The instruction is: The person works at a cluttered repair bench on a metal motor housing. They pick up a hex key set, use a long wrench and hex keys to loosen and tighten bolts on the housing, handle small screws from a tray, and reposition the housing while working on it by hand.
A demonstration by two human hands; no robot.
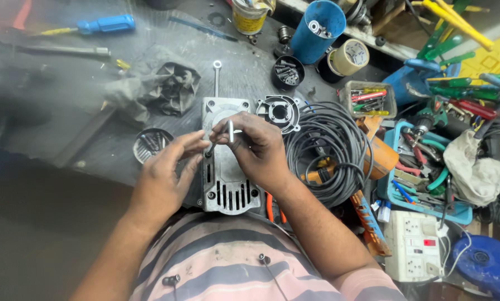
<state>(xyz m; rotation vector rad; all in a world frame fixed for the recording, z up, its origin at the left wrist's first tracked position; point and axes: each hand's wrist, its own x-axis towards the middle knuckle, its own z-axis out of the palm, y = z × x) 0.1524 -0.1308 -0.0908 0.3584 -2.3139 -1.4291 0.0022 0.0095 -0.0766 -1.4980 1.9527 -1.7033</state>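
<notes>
Head view: both hands meet over a grey metal motor housing [226, 173] that lies lengthwise on the dark workbench [66, 100], its slotted end toward the person's striped shirt [233, 262]. The right hand [258, 149] has its fingers curled narrow around a small silvery pin or screw [231, 131], held upright between thumb and fingertips just above the housing's upper half. The left hand [166, 178] reaches in from the other side, fingers pinched close on a thin dark tool or part [210, 148] that I cannot make out clearly, its tip touching or nearly touching the housing beside the right hand's thumb.

Room to move is tight on the right-hand side: a coil of grey cable [330, 147] lies just beside the right wrist, with an orange power tool [381, 156] and a blue tray of pliers [422, 178] beyond it. Just past the right hand's knuckles sits a round grey end cap [279, 113]. Beyond both hands a slim wrench [217, 78] lies on the bench, and a crumpled grey rag [161, 86] is farther out on the left. Near the left hand's knuckles is a round tin of screws [149, 144]; outside that, the bench runs bare to its front edge, giving the left arm the freer side.
</notes>
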